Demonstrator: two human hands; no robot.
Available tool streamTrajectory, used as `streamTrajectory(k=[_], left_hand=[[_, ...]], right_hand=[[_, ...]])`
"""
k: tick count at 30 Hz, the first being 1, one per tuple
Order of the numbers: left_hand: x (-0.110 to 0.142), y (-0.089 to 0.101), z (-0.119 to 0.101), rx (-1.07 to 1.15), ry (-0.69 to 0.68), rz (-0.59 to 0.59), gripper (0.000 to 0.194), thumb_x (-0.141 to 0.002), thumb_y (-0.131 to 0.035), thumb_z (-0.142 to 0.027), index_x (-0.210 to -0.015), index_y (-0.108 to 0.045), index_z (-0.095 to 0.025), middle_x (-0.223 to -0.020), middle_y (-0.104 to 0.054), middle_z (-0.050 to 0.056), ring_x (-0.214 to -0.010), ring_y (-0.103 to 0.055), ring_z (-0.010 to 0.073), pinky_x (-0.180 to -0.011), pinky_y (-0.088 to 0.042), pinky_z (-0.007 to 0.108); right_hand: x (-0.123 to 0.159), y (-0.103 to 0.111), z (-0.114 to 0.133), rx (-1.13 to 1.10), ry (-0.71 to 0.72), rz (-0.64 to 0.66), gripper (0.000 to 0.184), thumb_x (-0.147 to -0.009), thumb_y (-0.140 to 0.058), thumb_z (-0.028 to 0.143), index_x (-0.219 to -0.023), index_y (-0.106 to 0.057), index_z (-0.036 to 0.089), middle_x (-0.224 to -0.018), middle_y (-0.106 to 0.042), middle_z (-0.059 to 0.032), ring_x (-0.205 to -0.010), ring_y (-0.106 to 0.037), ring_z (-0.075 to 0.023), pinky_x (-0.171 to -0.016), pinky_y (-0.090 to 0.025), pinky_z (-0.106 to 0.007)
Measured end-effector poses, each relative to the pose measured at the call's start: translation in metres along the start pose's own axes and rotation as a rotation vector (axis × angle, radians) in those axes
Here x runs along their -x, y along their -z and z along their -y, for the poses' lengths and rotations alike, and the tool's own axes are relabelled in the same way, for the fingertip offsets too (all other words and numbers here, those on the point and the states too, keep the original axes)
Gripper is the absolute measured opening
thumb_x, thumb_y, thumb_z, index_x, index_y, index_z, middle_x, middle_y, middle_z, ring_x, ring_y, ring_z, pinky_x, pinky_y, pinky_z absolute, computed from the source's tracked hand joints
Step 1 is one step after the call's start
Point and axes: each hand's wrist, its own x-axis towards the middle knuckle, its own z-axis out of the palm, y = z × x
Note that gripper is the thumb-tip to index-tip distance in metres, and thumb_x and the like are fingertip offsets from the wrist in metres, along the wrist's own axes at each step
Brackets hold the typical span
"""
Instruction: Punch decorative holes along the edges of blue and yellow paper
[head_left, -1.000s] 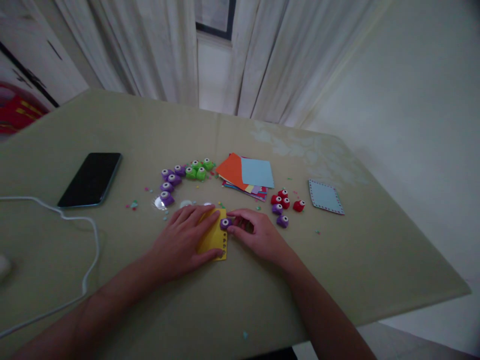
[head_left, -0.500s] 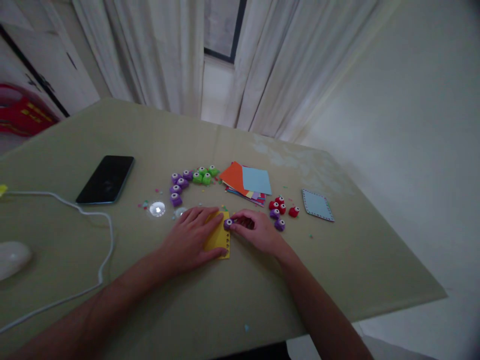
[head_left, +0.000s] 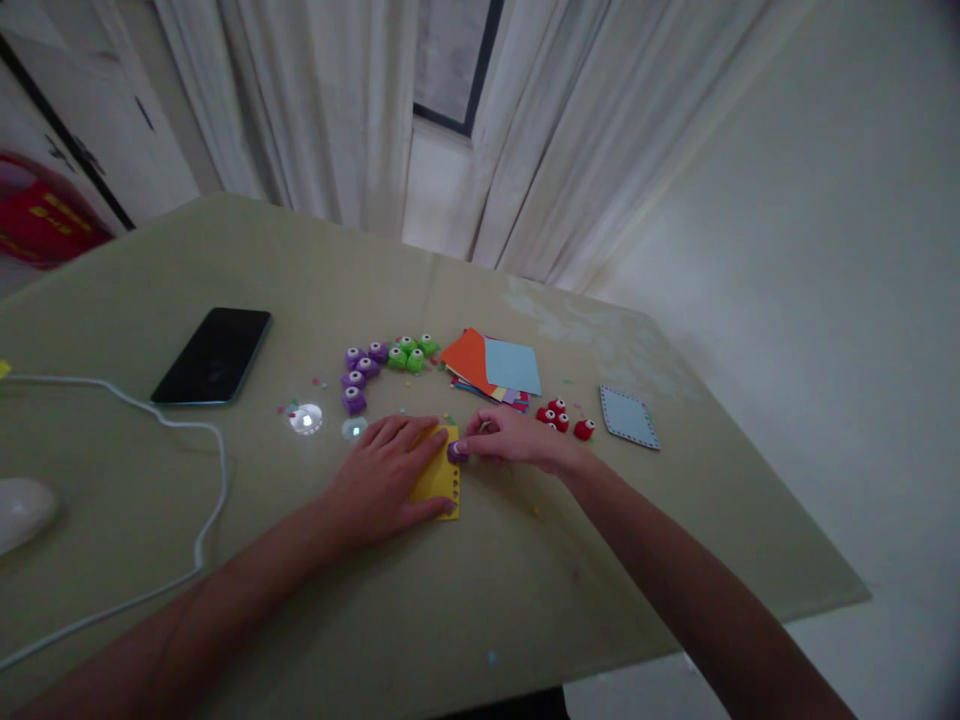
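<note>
My left hand point(head_left: 390, 470) lies with its fingers spread across a yellow sheet of paper point(head_left: 431, 487), pressing it to the table. Punched holes run down the right edge of the sheet. At that edge sits a small purple craft punch point(head_left: 454, 453). My right hand point(head_left: 510, 437) is closed on it, thumb over its top. Right behind this hand are several red craft punches point(head_left: 557, 412), with one more red punch point(head_left: 584, 429) a little apart. A light blue card point(head_left: 628, 417) with holes along its edges lies farther right.
Several purple punches point(head_left: 354, 380) and green punches point(head_left: 407, 352) form a curve behind my left hand. Beside them lies a stack of coloured paper point(head_left: 512, 367). A tablet point(head_left: 214, 355), a white cable point(head_left: 217, 480) and a white mouse point(head_left: 26, 513) are on the left. Paper bits are scattered about.
My right thumb has shifted onto the top of the purple punch, and the right wrist and forearm have swung right. The left hand stays on the yellow sheet. The camera view has turned slightly.
</note>
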Motion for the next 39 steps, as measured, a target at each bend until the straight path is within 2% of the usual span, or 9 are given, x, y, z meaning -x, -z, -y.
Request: streamTrajectory(k=[7,17,21,24,27,29,32,34,39], left_hand=[[0.000,-0.003,0.001,0.019,-0.009,-0.031,0.064,-0.092,-0.075,-0.057,-0.146,-0.062,-0.025,-0.157,-0.059,0.014,-0.141,-0.052,0.0393,-0.121,-0.038,0.059],[0.001,-0.005,0.002,0.028,-0.014,-0.042,0.067,-0.092,-0.075,-0.056,-0.149,-0.058,-0.026,-0.157,-0.059,0.014,-0.141,-0.052,0.0397,-0.123,-0.036,0.060],[0.001,-0.006,0.003,0.045,-0.018,-0.053,0.064,-0.092,-0.074,-0.057,-0.148,-0.060,-0.028,-0.156,-0.060,0.012,-0.140,-0.053,0.0393,-0.122,-0.037,0.060],[0.001,-0.006,0.003,0.031,-0.016,-0.052,0.064,-0.092,-0.074,-0.057,-0.148,-0.060,-0.028,-0.155,-0.061,0.012,-0.139,-0.054,0.0391,-0.121,-0.038,0.058],[0.000,-0.005,0.003,0.007,-0.019,-0.043,0.067,-0.094,-0.072,-0.059,-0.151,-0.058,-0.026,-0.156,-0.061,0.013,-0.140,-0.054,0.0386,-0.121,-0.038,0.057],[0.001,-0.004,0.002,0.004,-0.020,-0.037,0.073,-0.095,-0.071,-0.059,-0.158,-0.053,-0.026,-0.156,-0.060,0.013,-0.140,-0.053,0.0385,-0.121,-0.037,0.057],[0.001,-0.004,0.002,0.015,-0.015,-0.036,0.074,-0.095,-0.070,-0.059,-0.159,-0.053,-0.026,-0.158,-0.059,0.013,-0.141,-0.052,0.0389,-0.121,-0.037,0.058],[0.002,-0.004,0.002,0.019,-0.008,-0.032,0.071,-0.095,-0.069,-0.060,-0.155,-0.056,-0.025,-0.159,-0.058,0.014,-0.143,-0.051,0.0395,-0.122,-0.036,0.058],[0.001,-0.004,0.002,0.030,-0.001,-0.029,0.073,-0.094,-0.069,-0.063,-0.155,-0.057,-0.023,-0.160,-0.058,0.016,-0.144,-0.051,0.0395,-0.124,-0.036,0.058]], right_hand=[[-0.013,0.008,0.024,0.266,-0.017,0.065,0.031,-0.090,-0.084,0.033,-0.075,-0.061,0.018,-0.065,-0.051,0.0069,-0.064,-0.044,-0.0112,-0.058,-0.029,-0.026],[-0.019,0.007,0.043,0.428,-0.046,0.148,0.026,-0.088,-0.081,0.029,-0.075,-0.061,0.020,-0.065,-0.054,0.0062,-0.064,-0.047,-0.0127,-0.058,-0.031,-0.026],[-0.015,0.004,0.043,0.440,-0.030,0.102,0.026,-0.087,-0.083,0.030,-0.078,-0.061,0.020,-0.067,-0.056,0.0053,-0.065,-0.049,-0.0132,-0.058,-0.032,-0.026],[-0.008,0.005,0.036,0.311,0.014,0.073,0.022,-0.087,-0.082,0.026,-0.082,-0.063,0.019,-0.069,-0.057,0.0060,-0.066,-0.049,-0.0124,-0.058,-0.032,-0.024],[0.000,0.006,0.029,0.183,0.086,0.046,0.011,-0.091,-0.078,0.022,-0.098,-0.070,0.018,-0.072,-0.059,0.0066,-0.066,-0.050,-0.0120,-0.059,-0.034,-0.023],[0.006,0.005,0.026,0.182,0.176,0.037,0.018,-0.093,-0.077,0.020,-0.110,-0.074,0.019,-0.071,-0.058,0.0070,-0.065,-0.051,-0.0121,-0.061,-0.035,-0.023],[0.016,0.000,0.022,0.329,0.286,-0.023,0.015,-0.093,-0.077,0.019,-0.108,-0.079,0.019,-0.074,-0.064,0.0043,-0.069,-0.056,-0.0135,-0.065,-0.037,-0.025],[0.024,0.000,0.017,0.473,0.287,-0.106,0.012,-0.093,-0.075,0.016,-0.103,-0.081,0.019,-0.081,-0.071,0.0003,-0.075,-0.061,-0.0157,-0.069,-0.039,-0.027],[0.048,0.018,-0.001,0.752,0.073,-0.302,0.007,-0.090,-0.075,0.015,-0.093,-0.080,0.019,-0.085,-0.077,-0.0073,-0.078,-0.066,-0.0217,-0.067,-0.041,-0.030]])
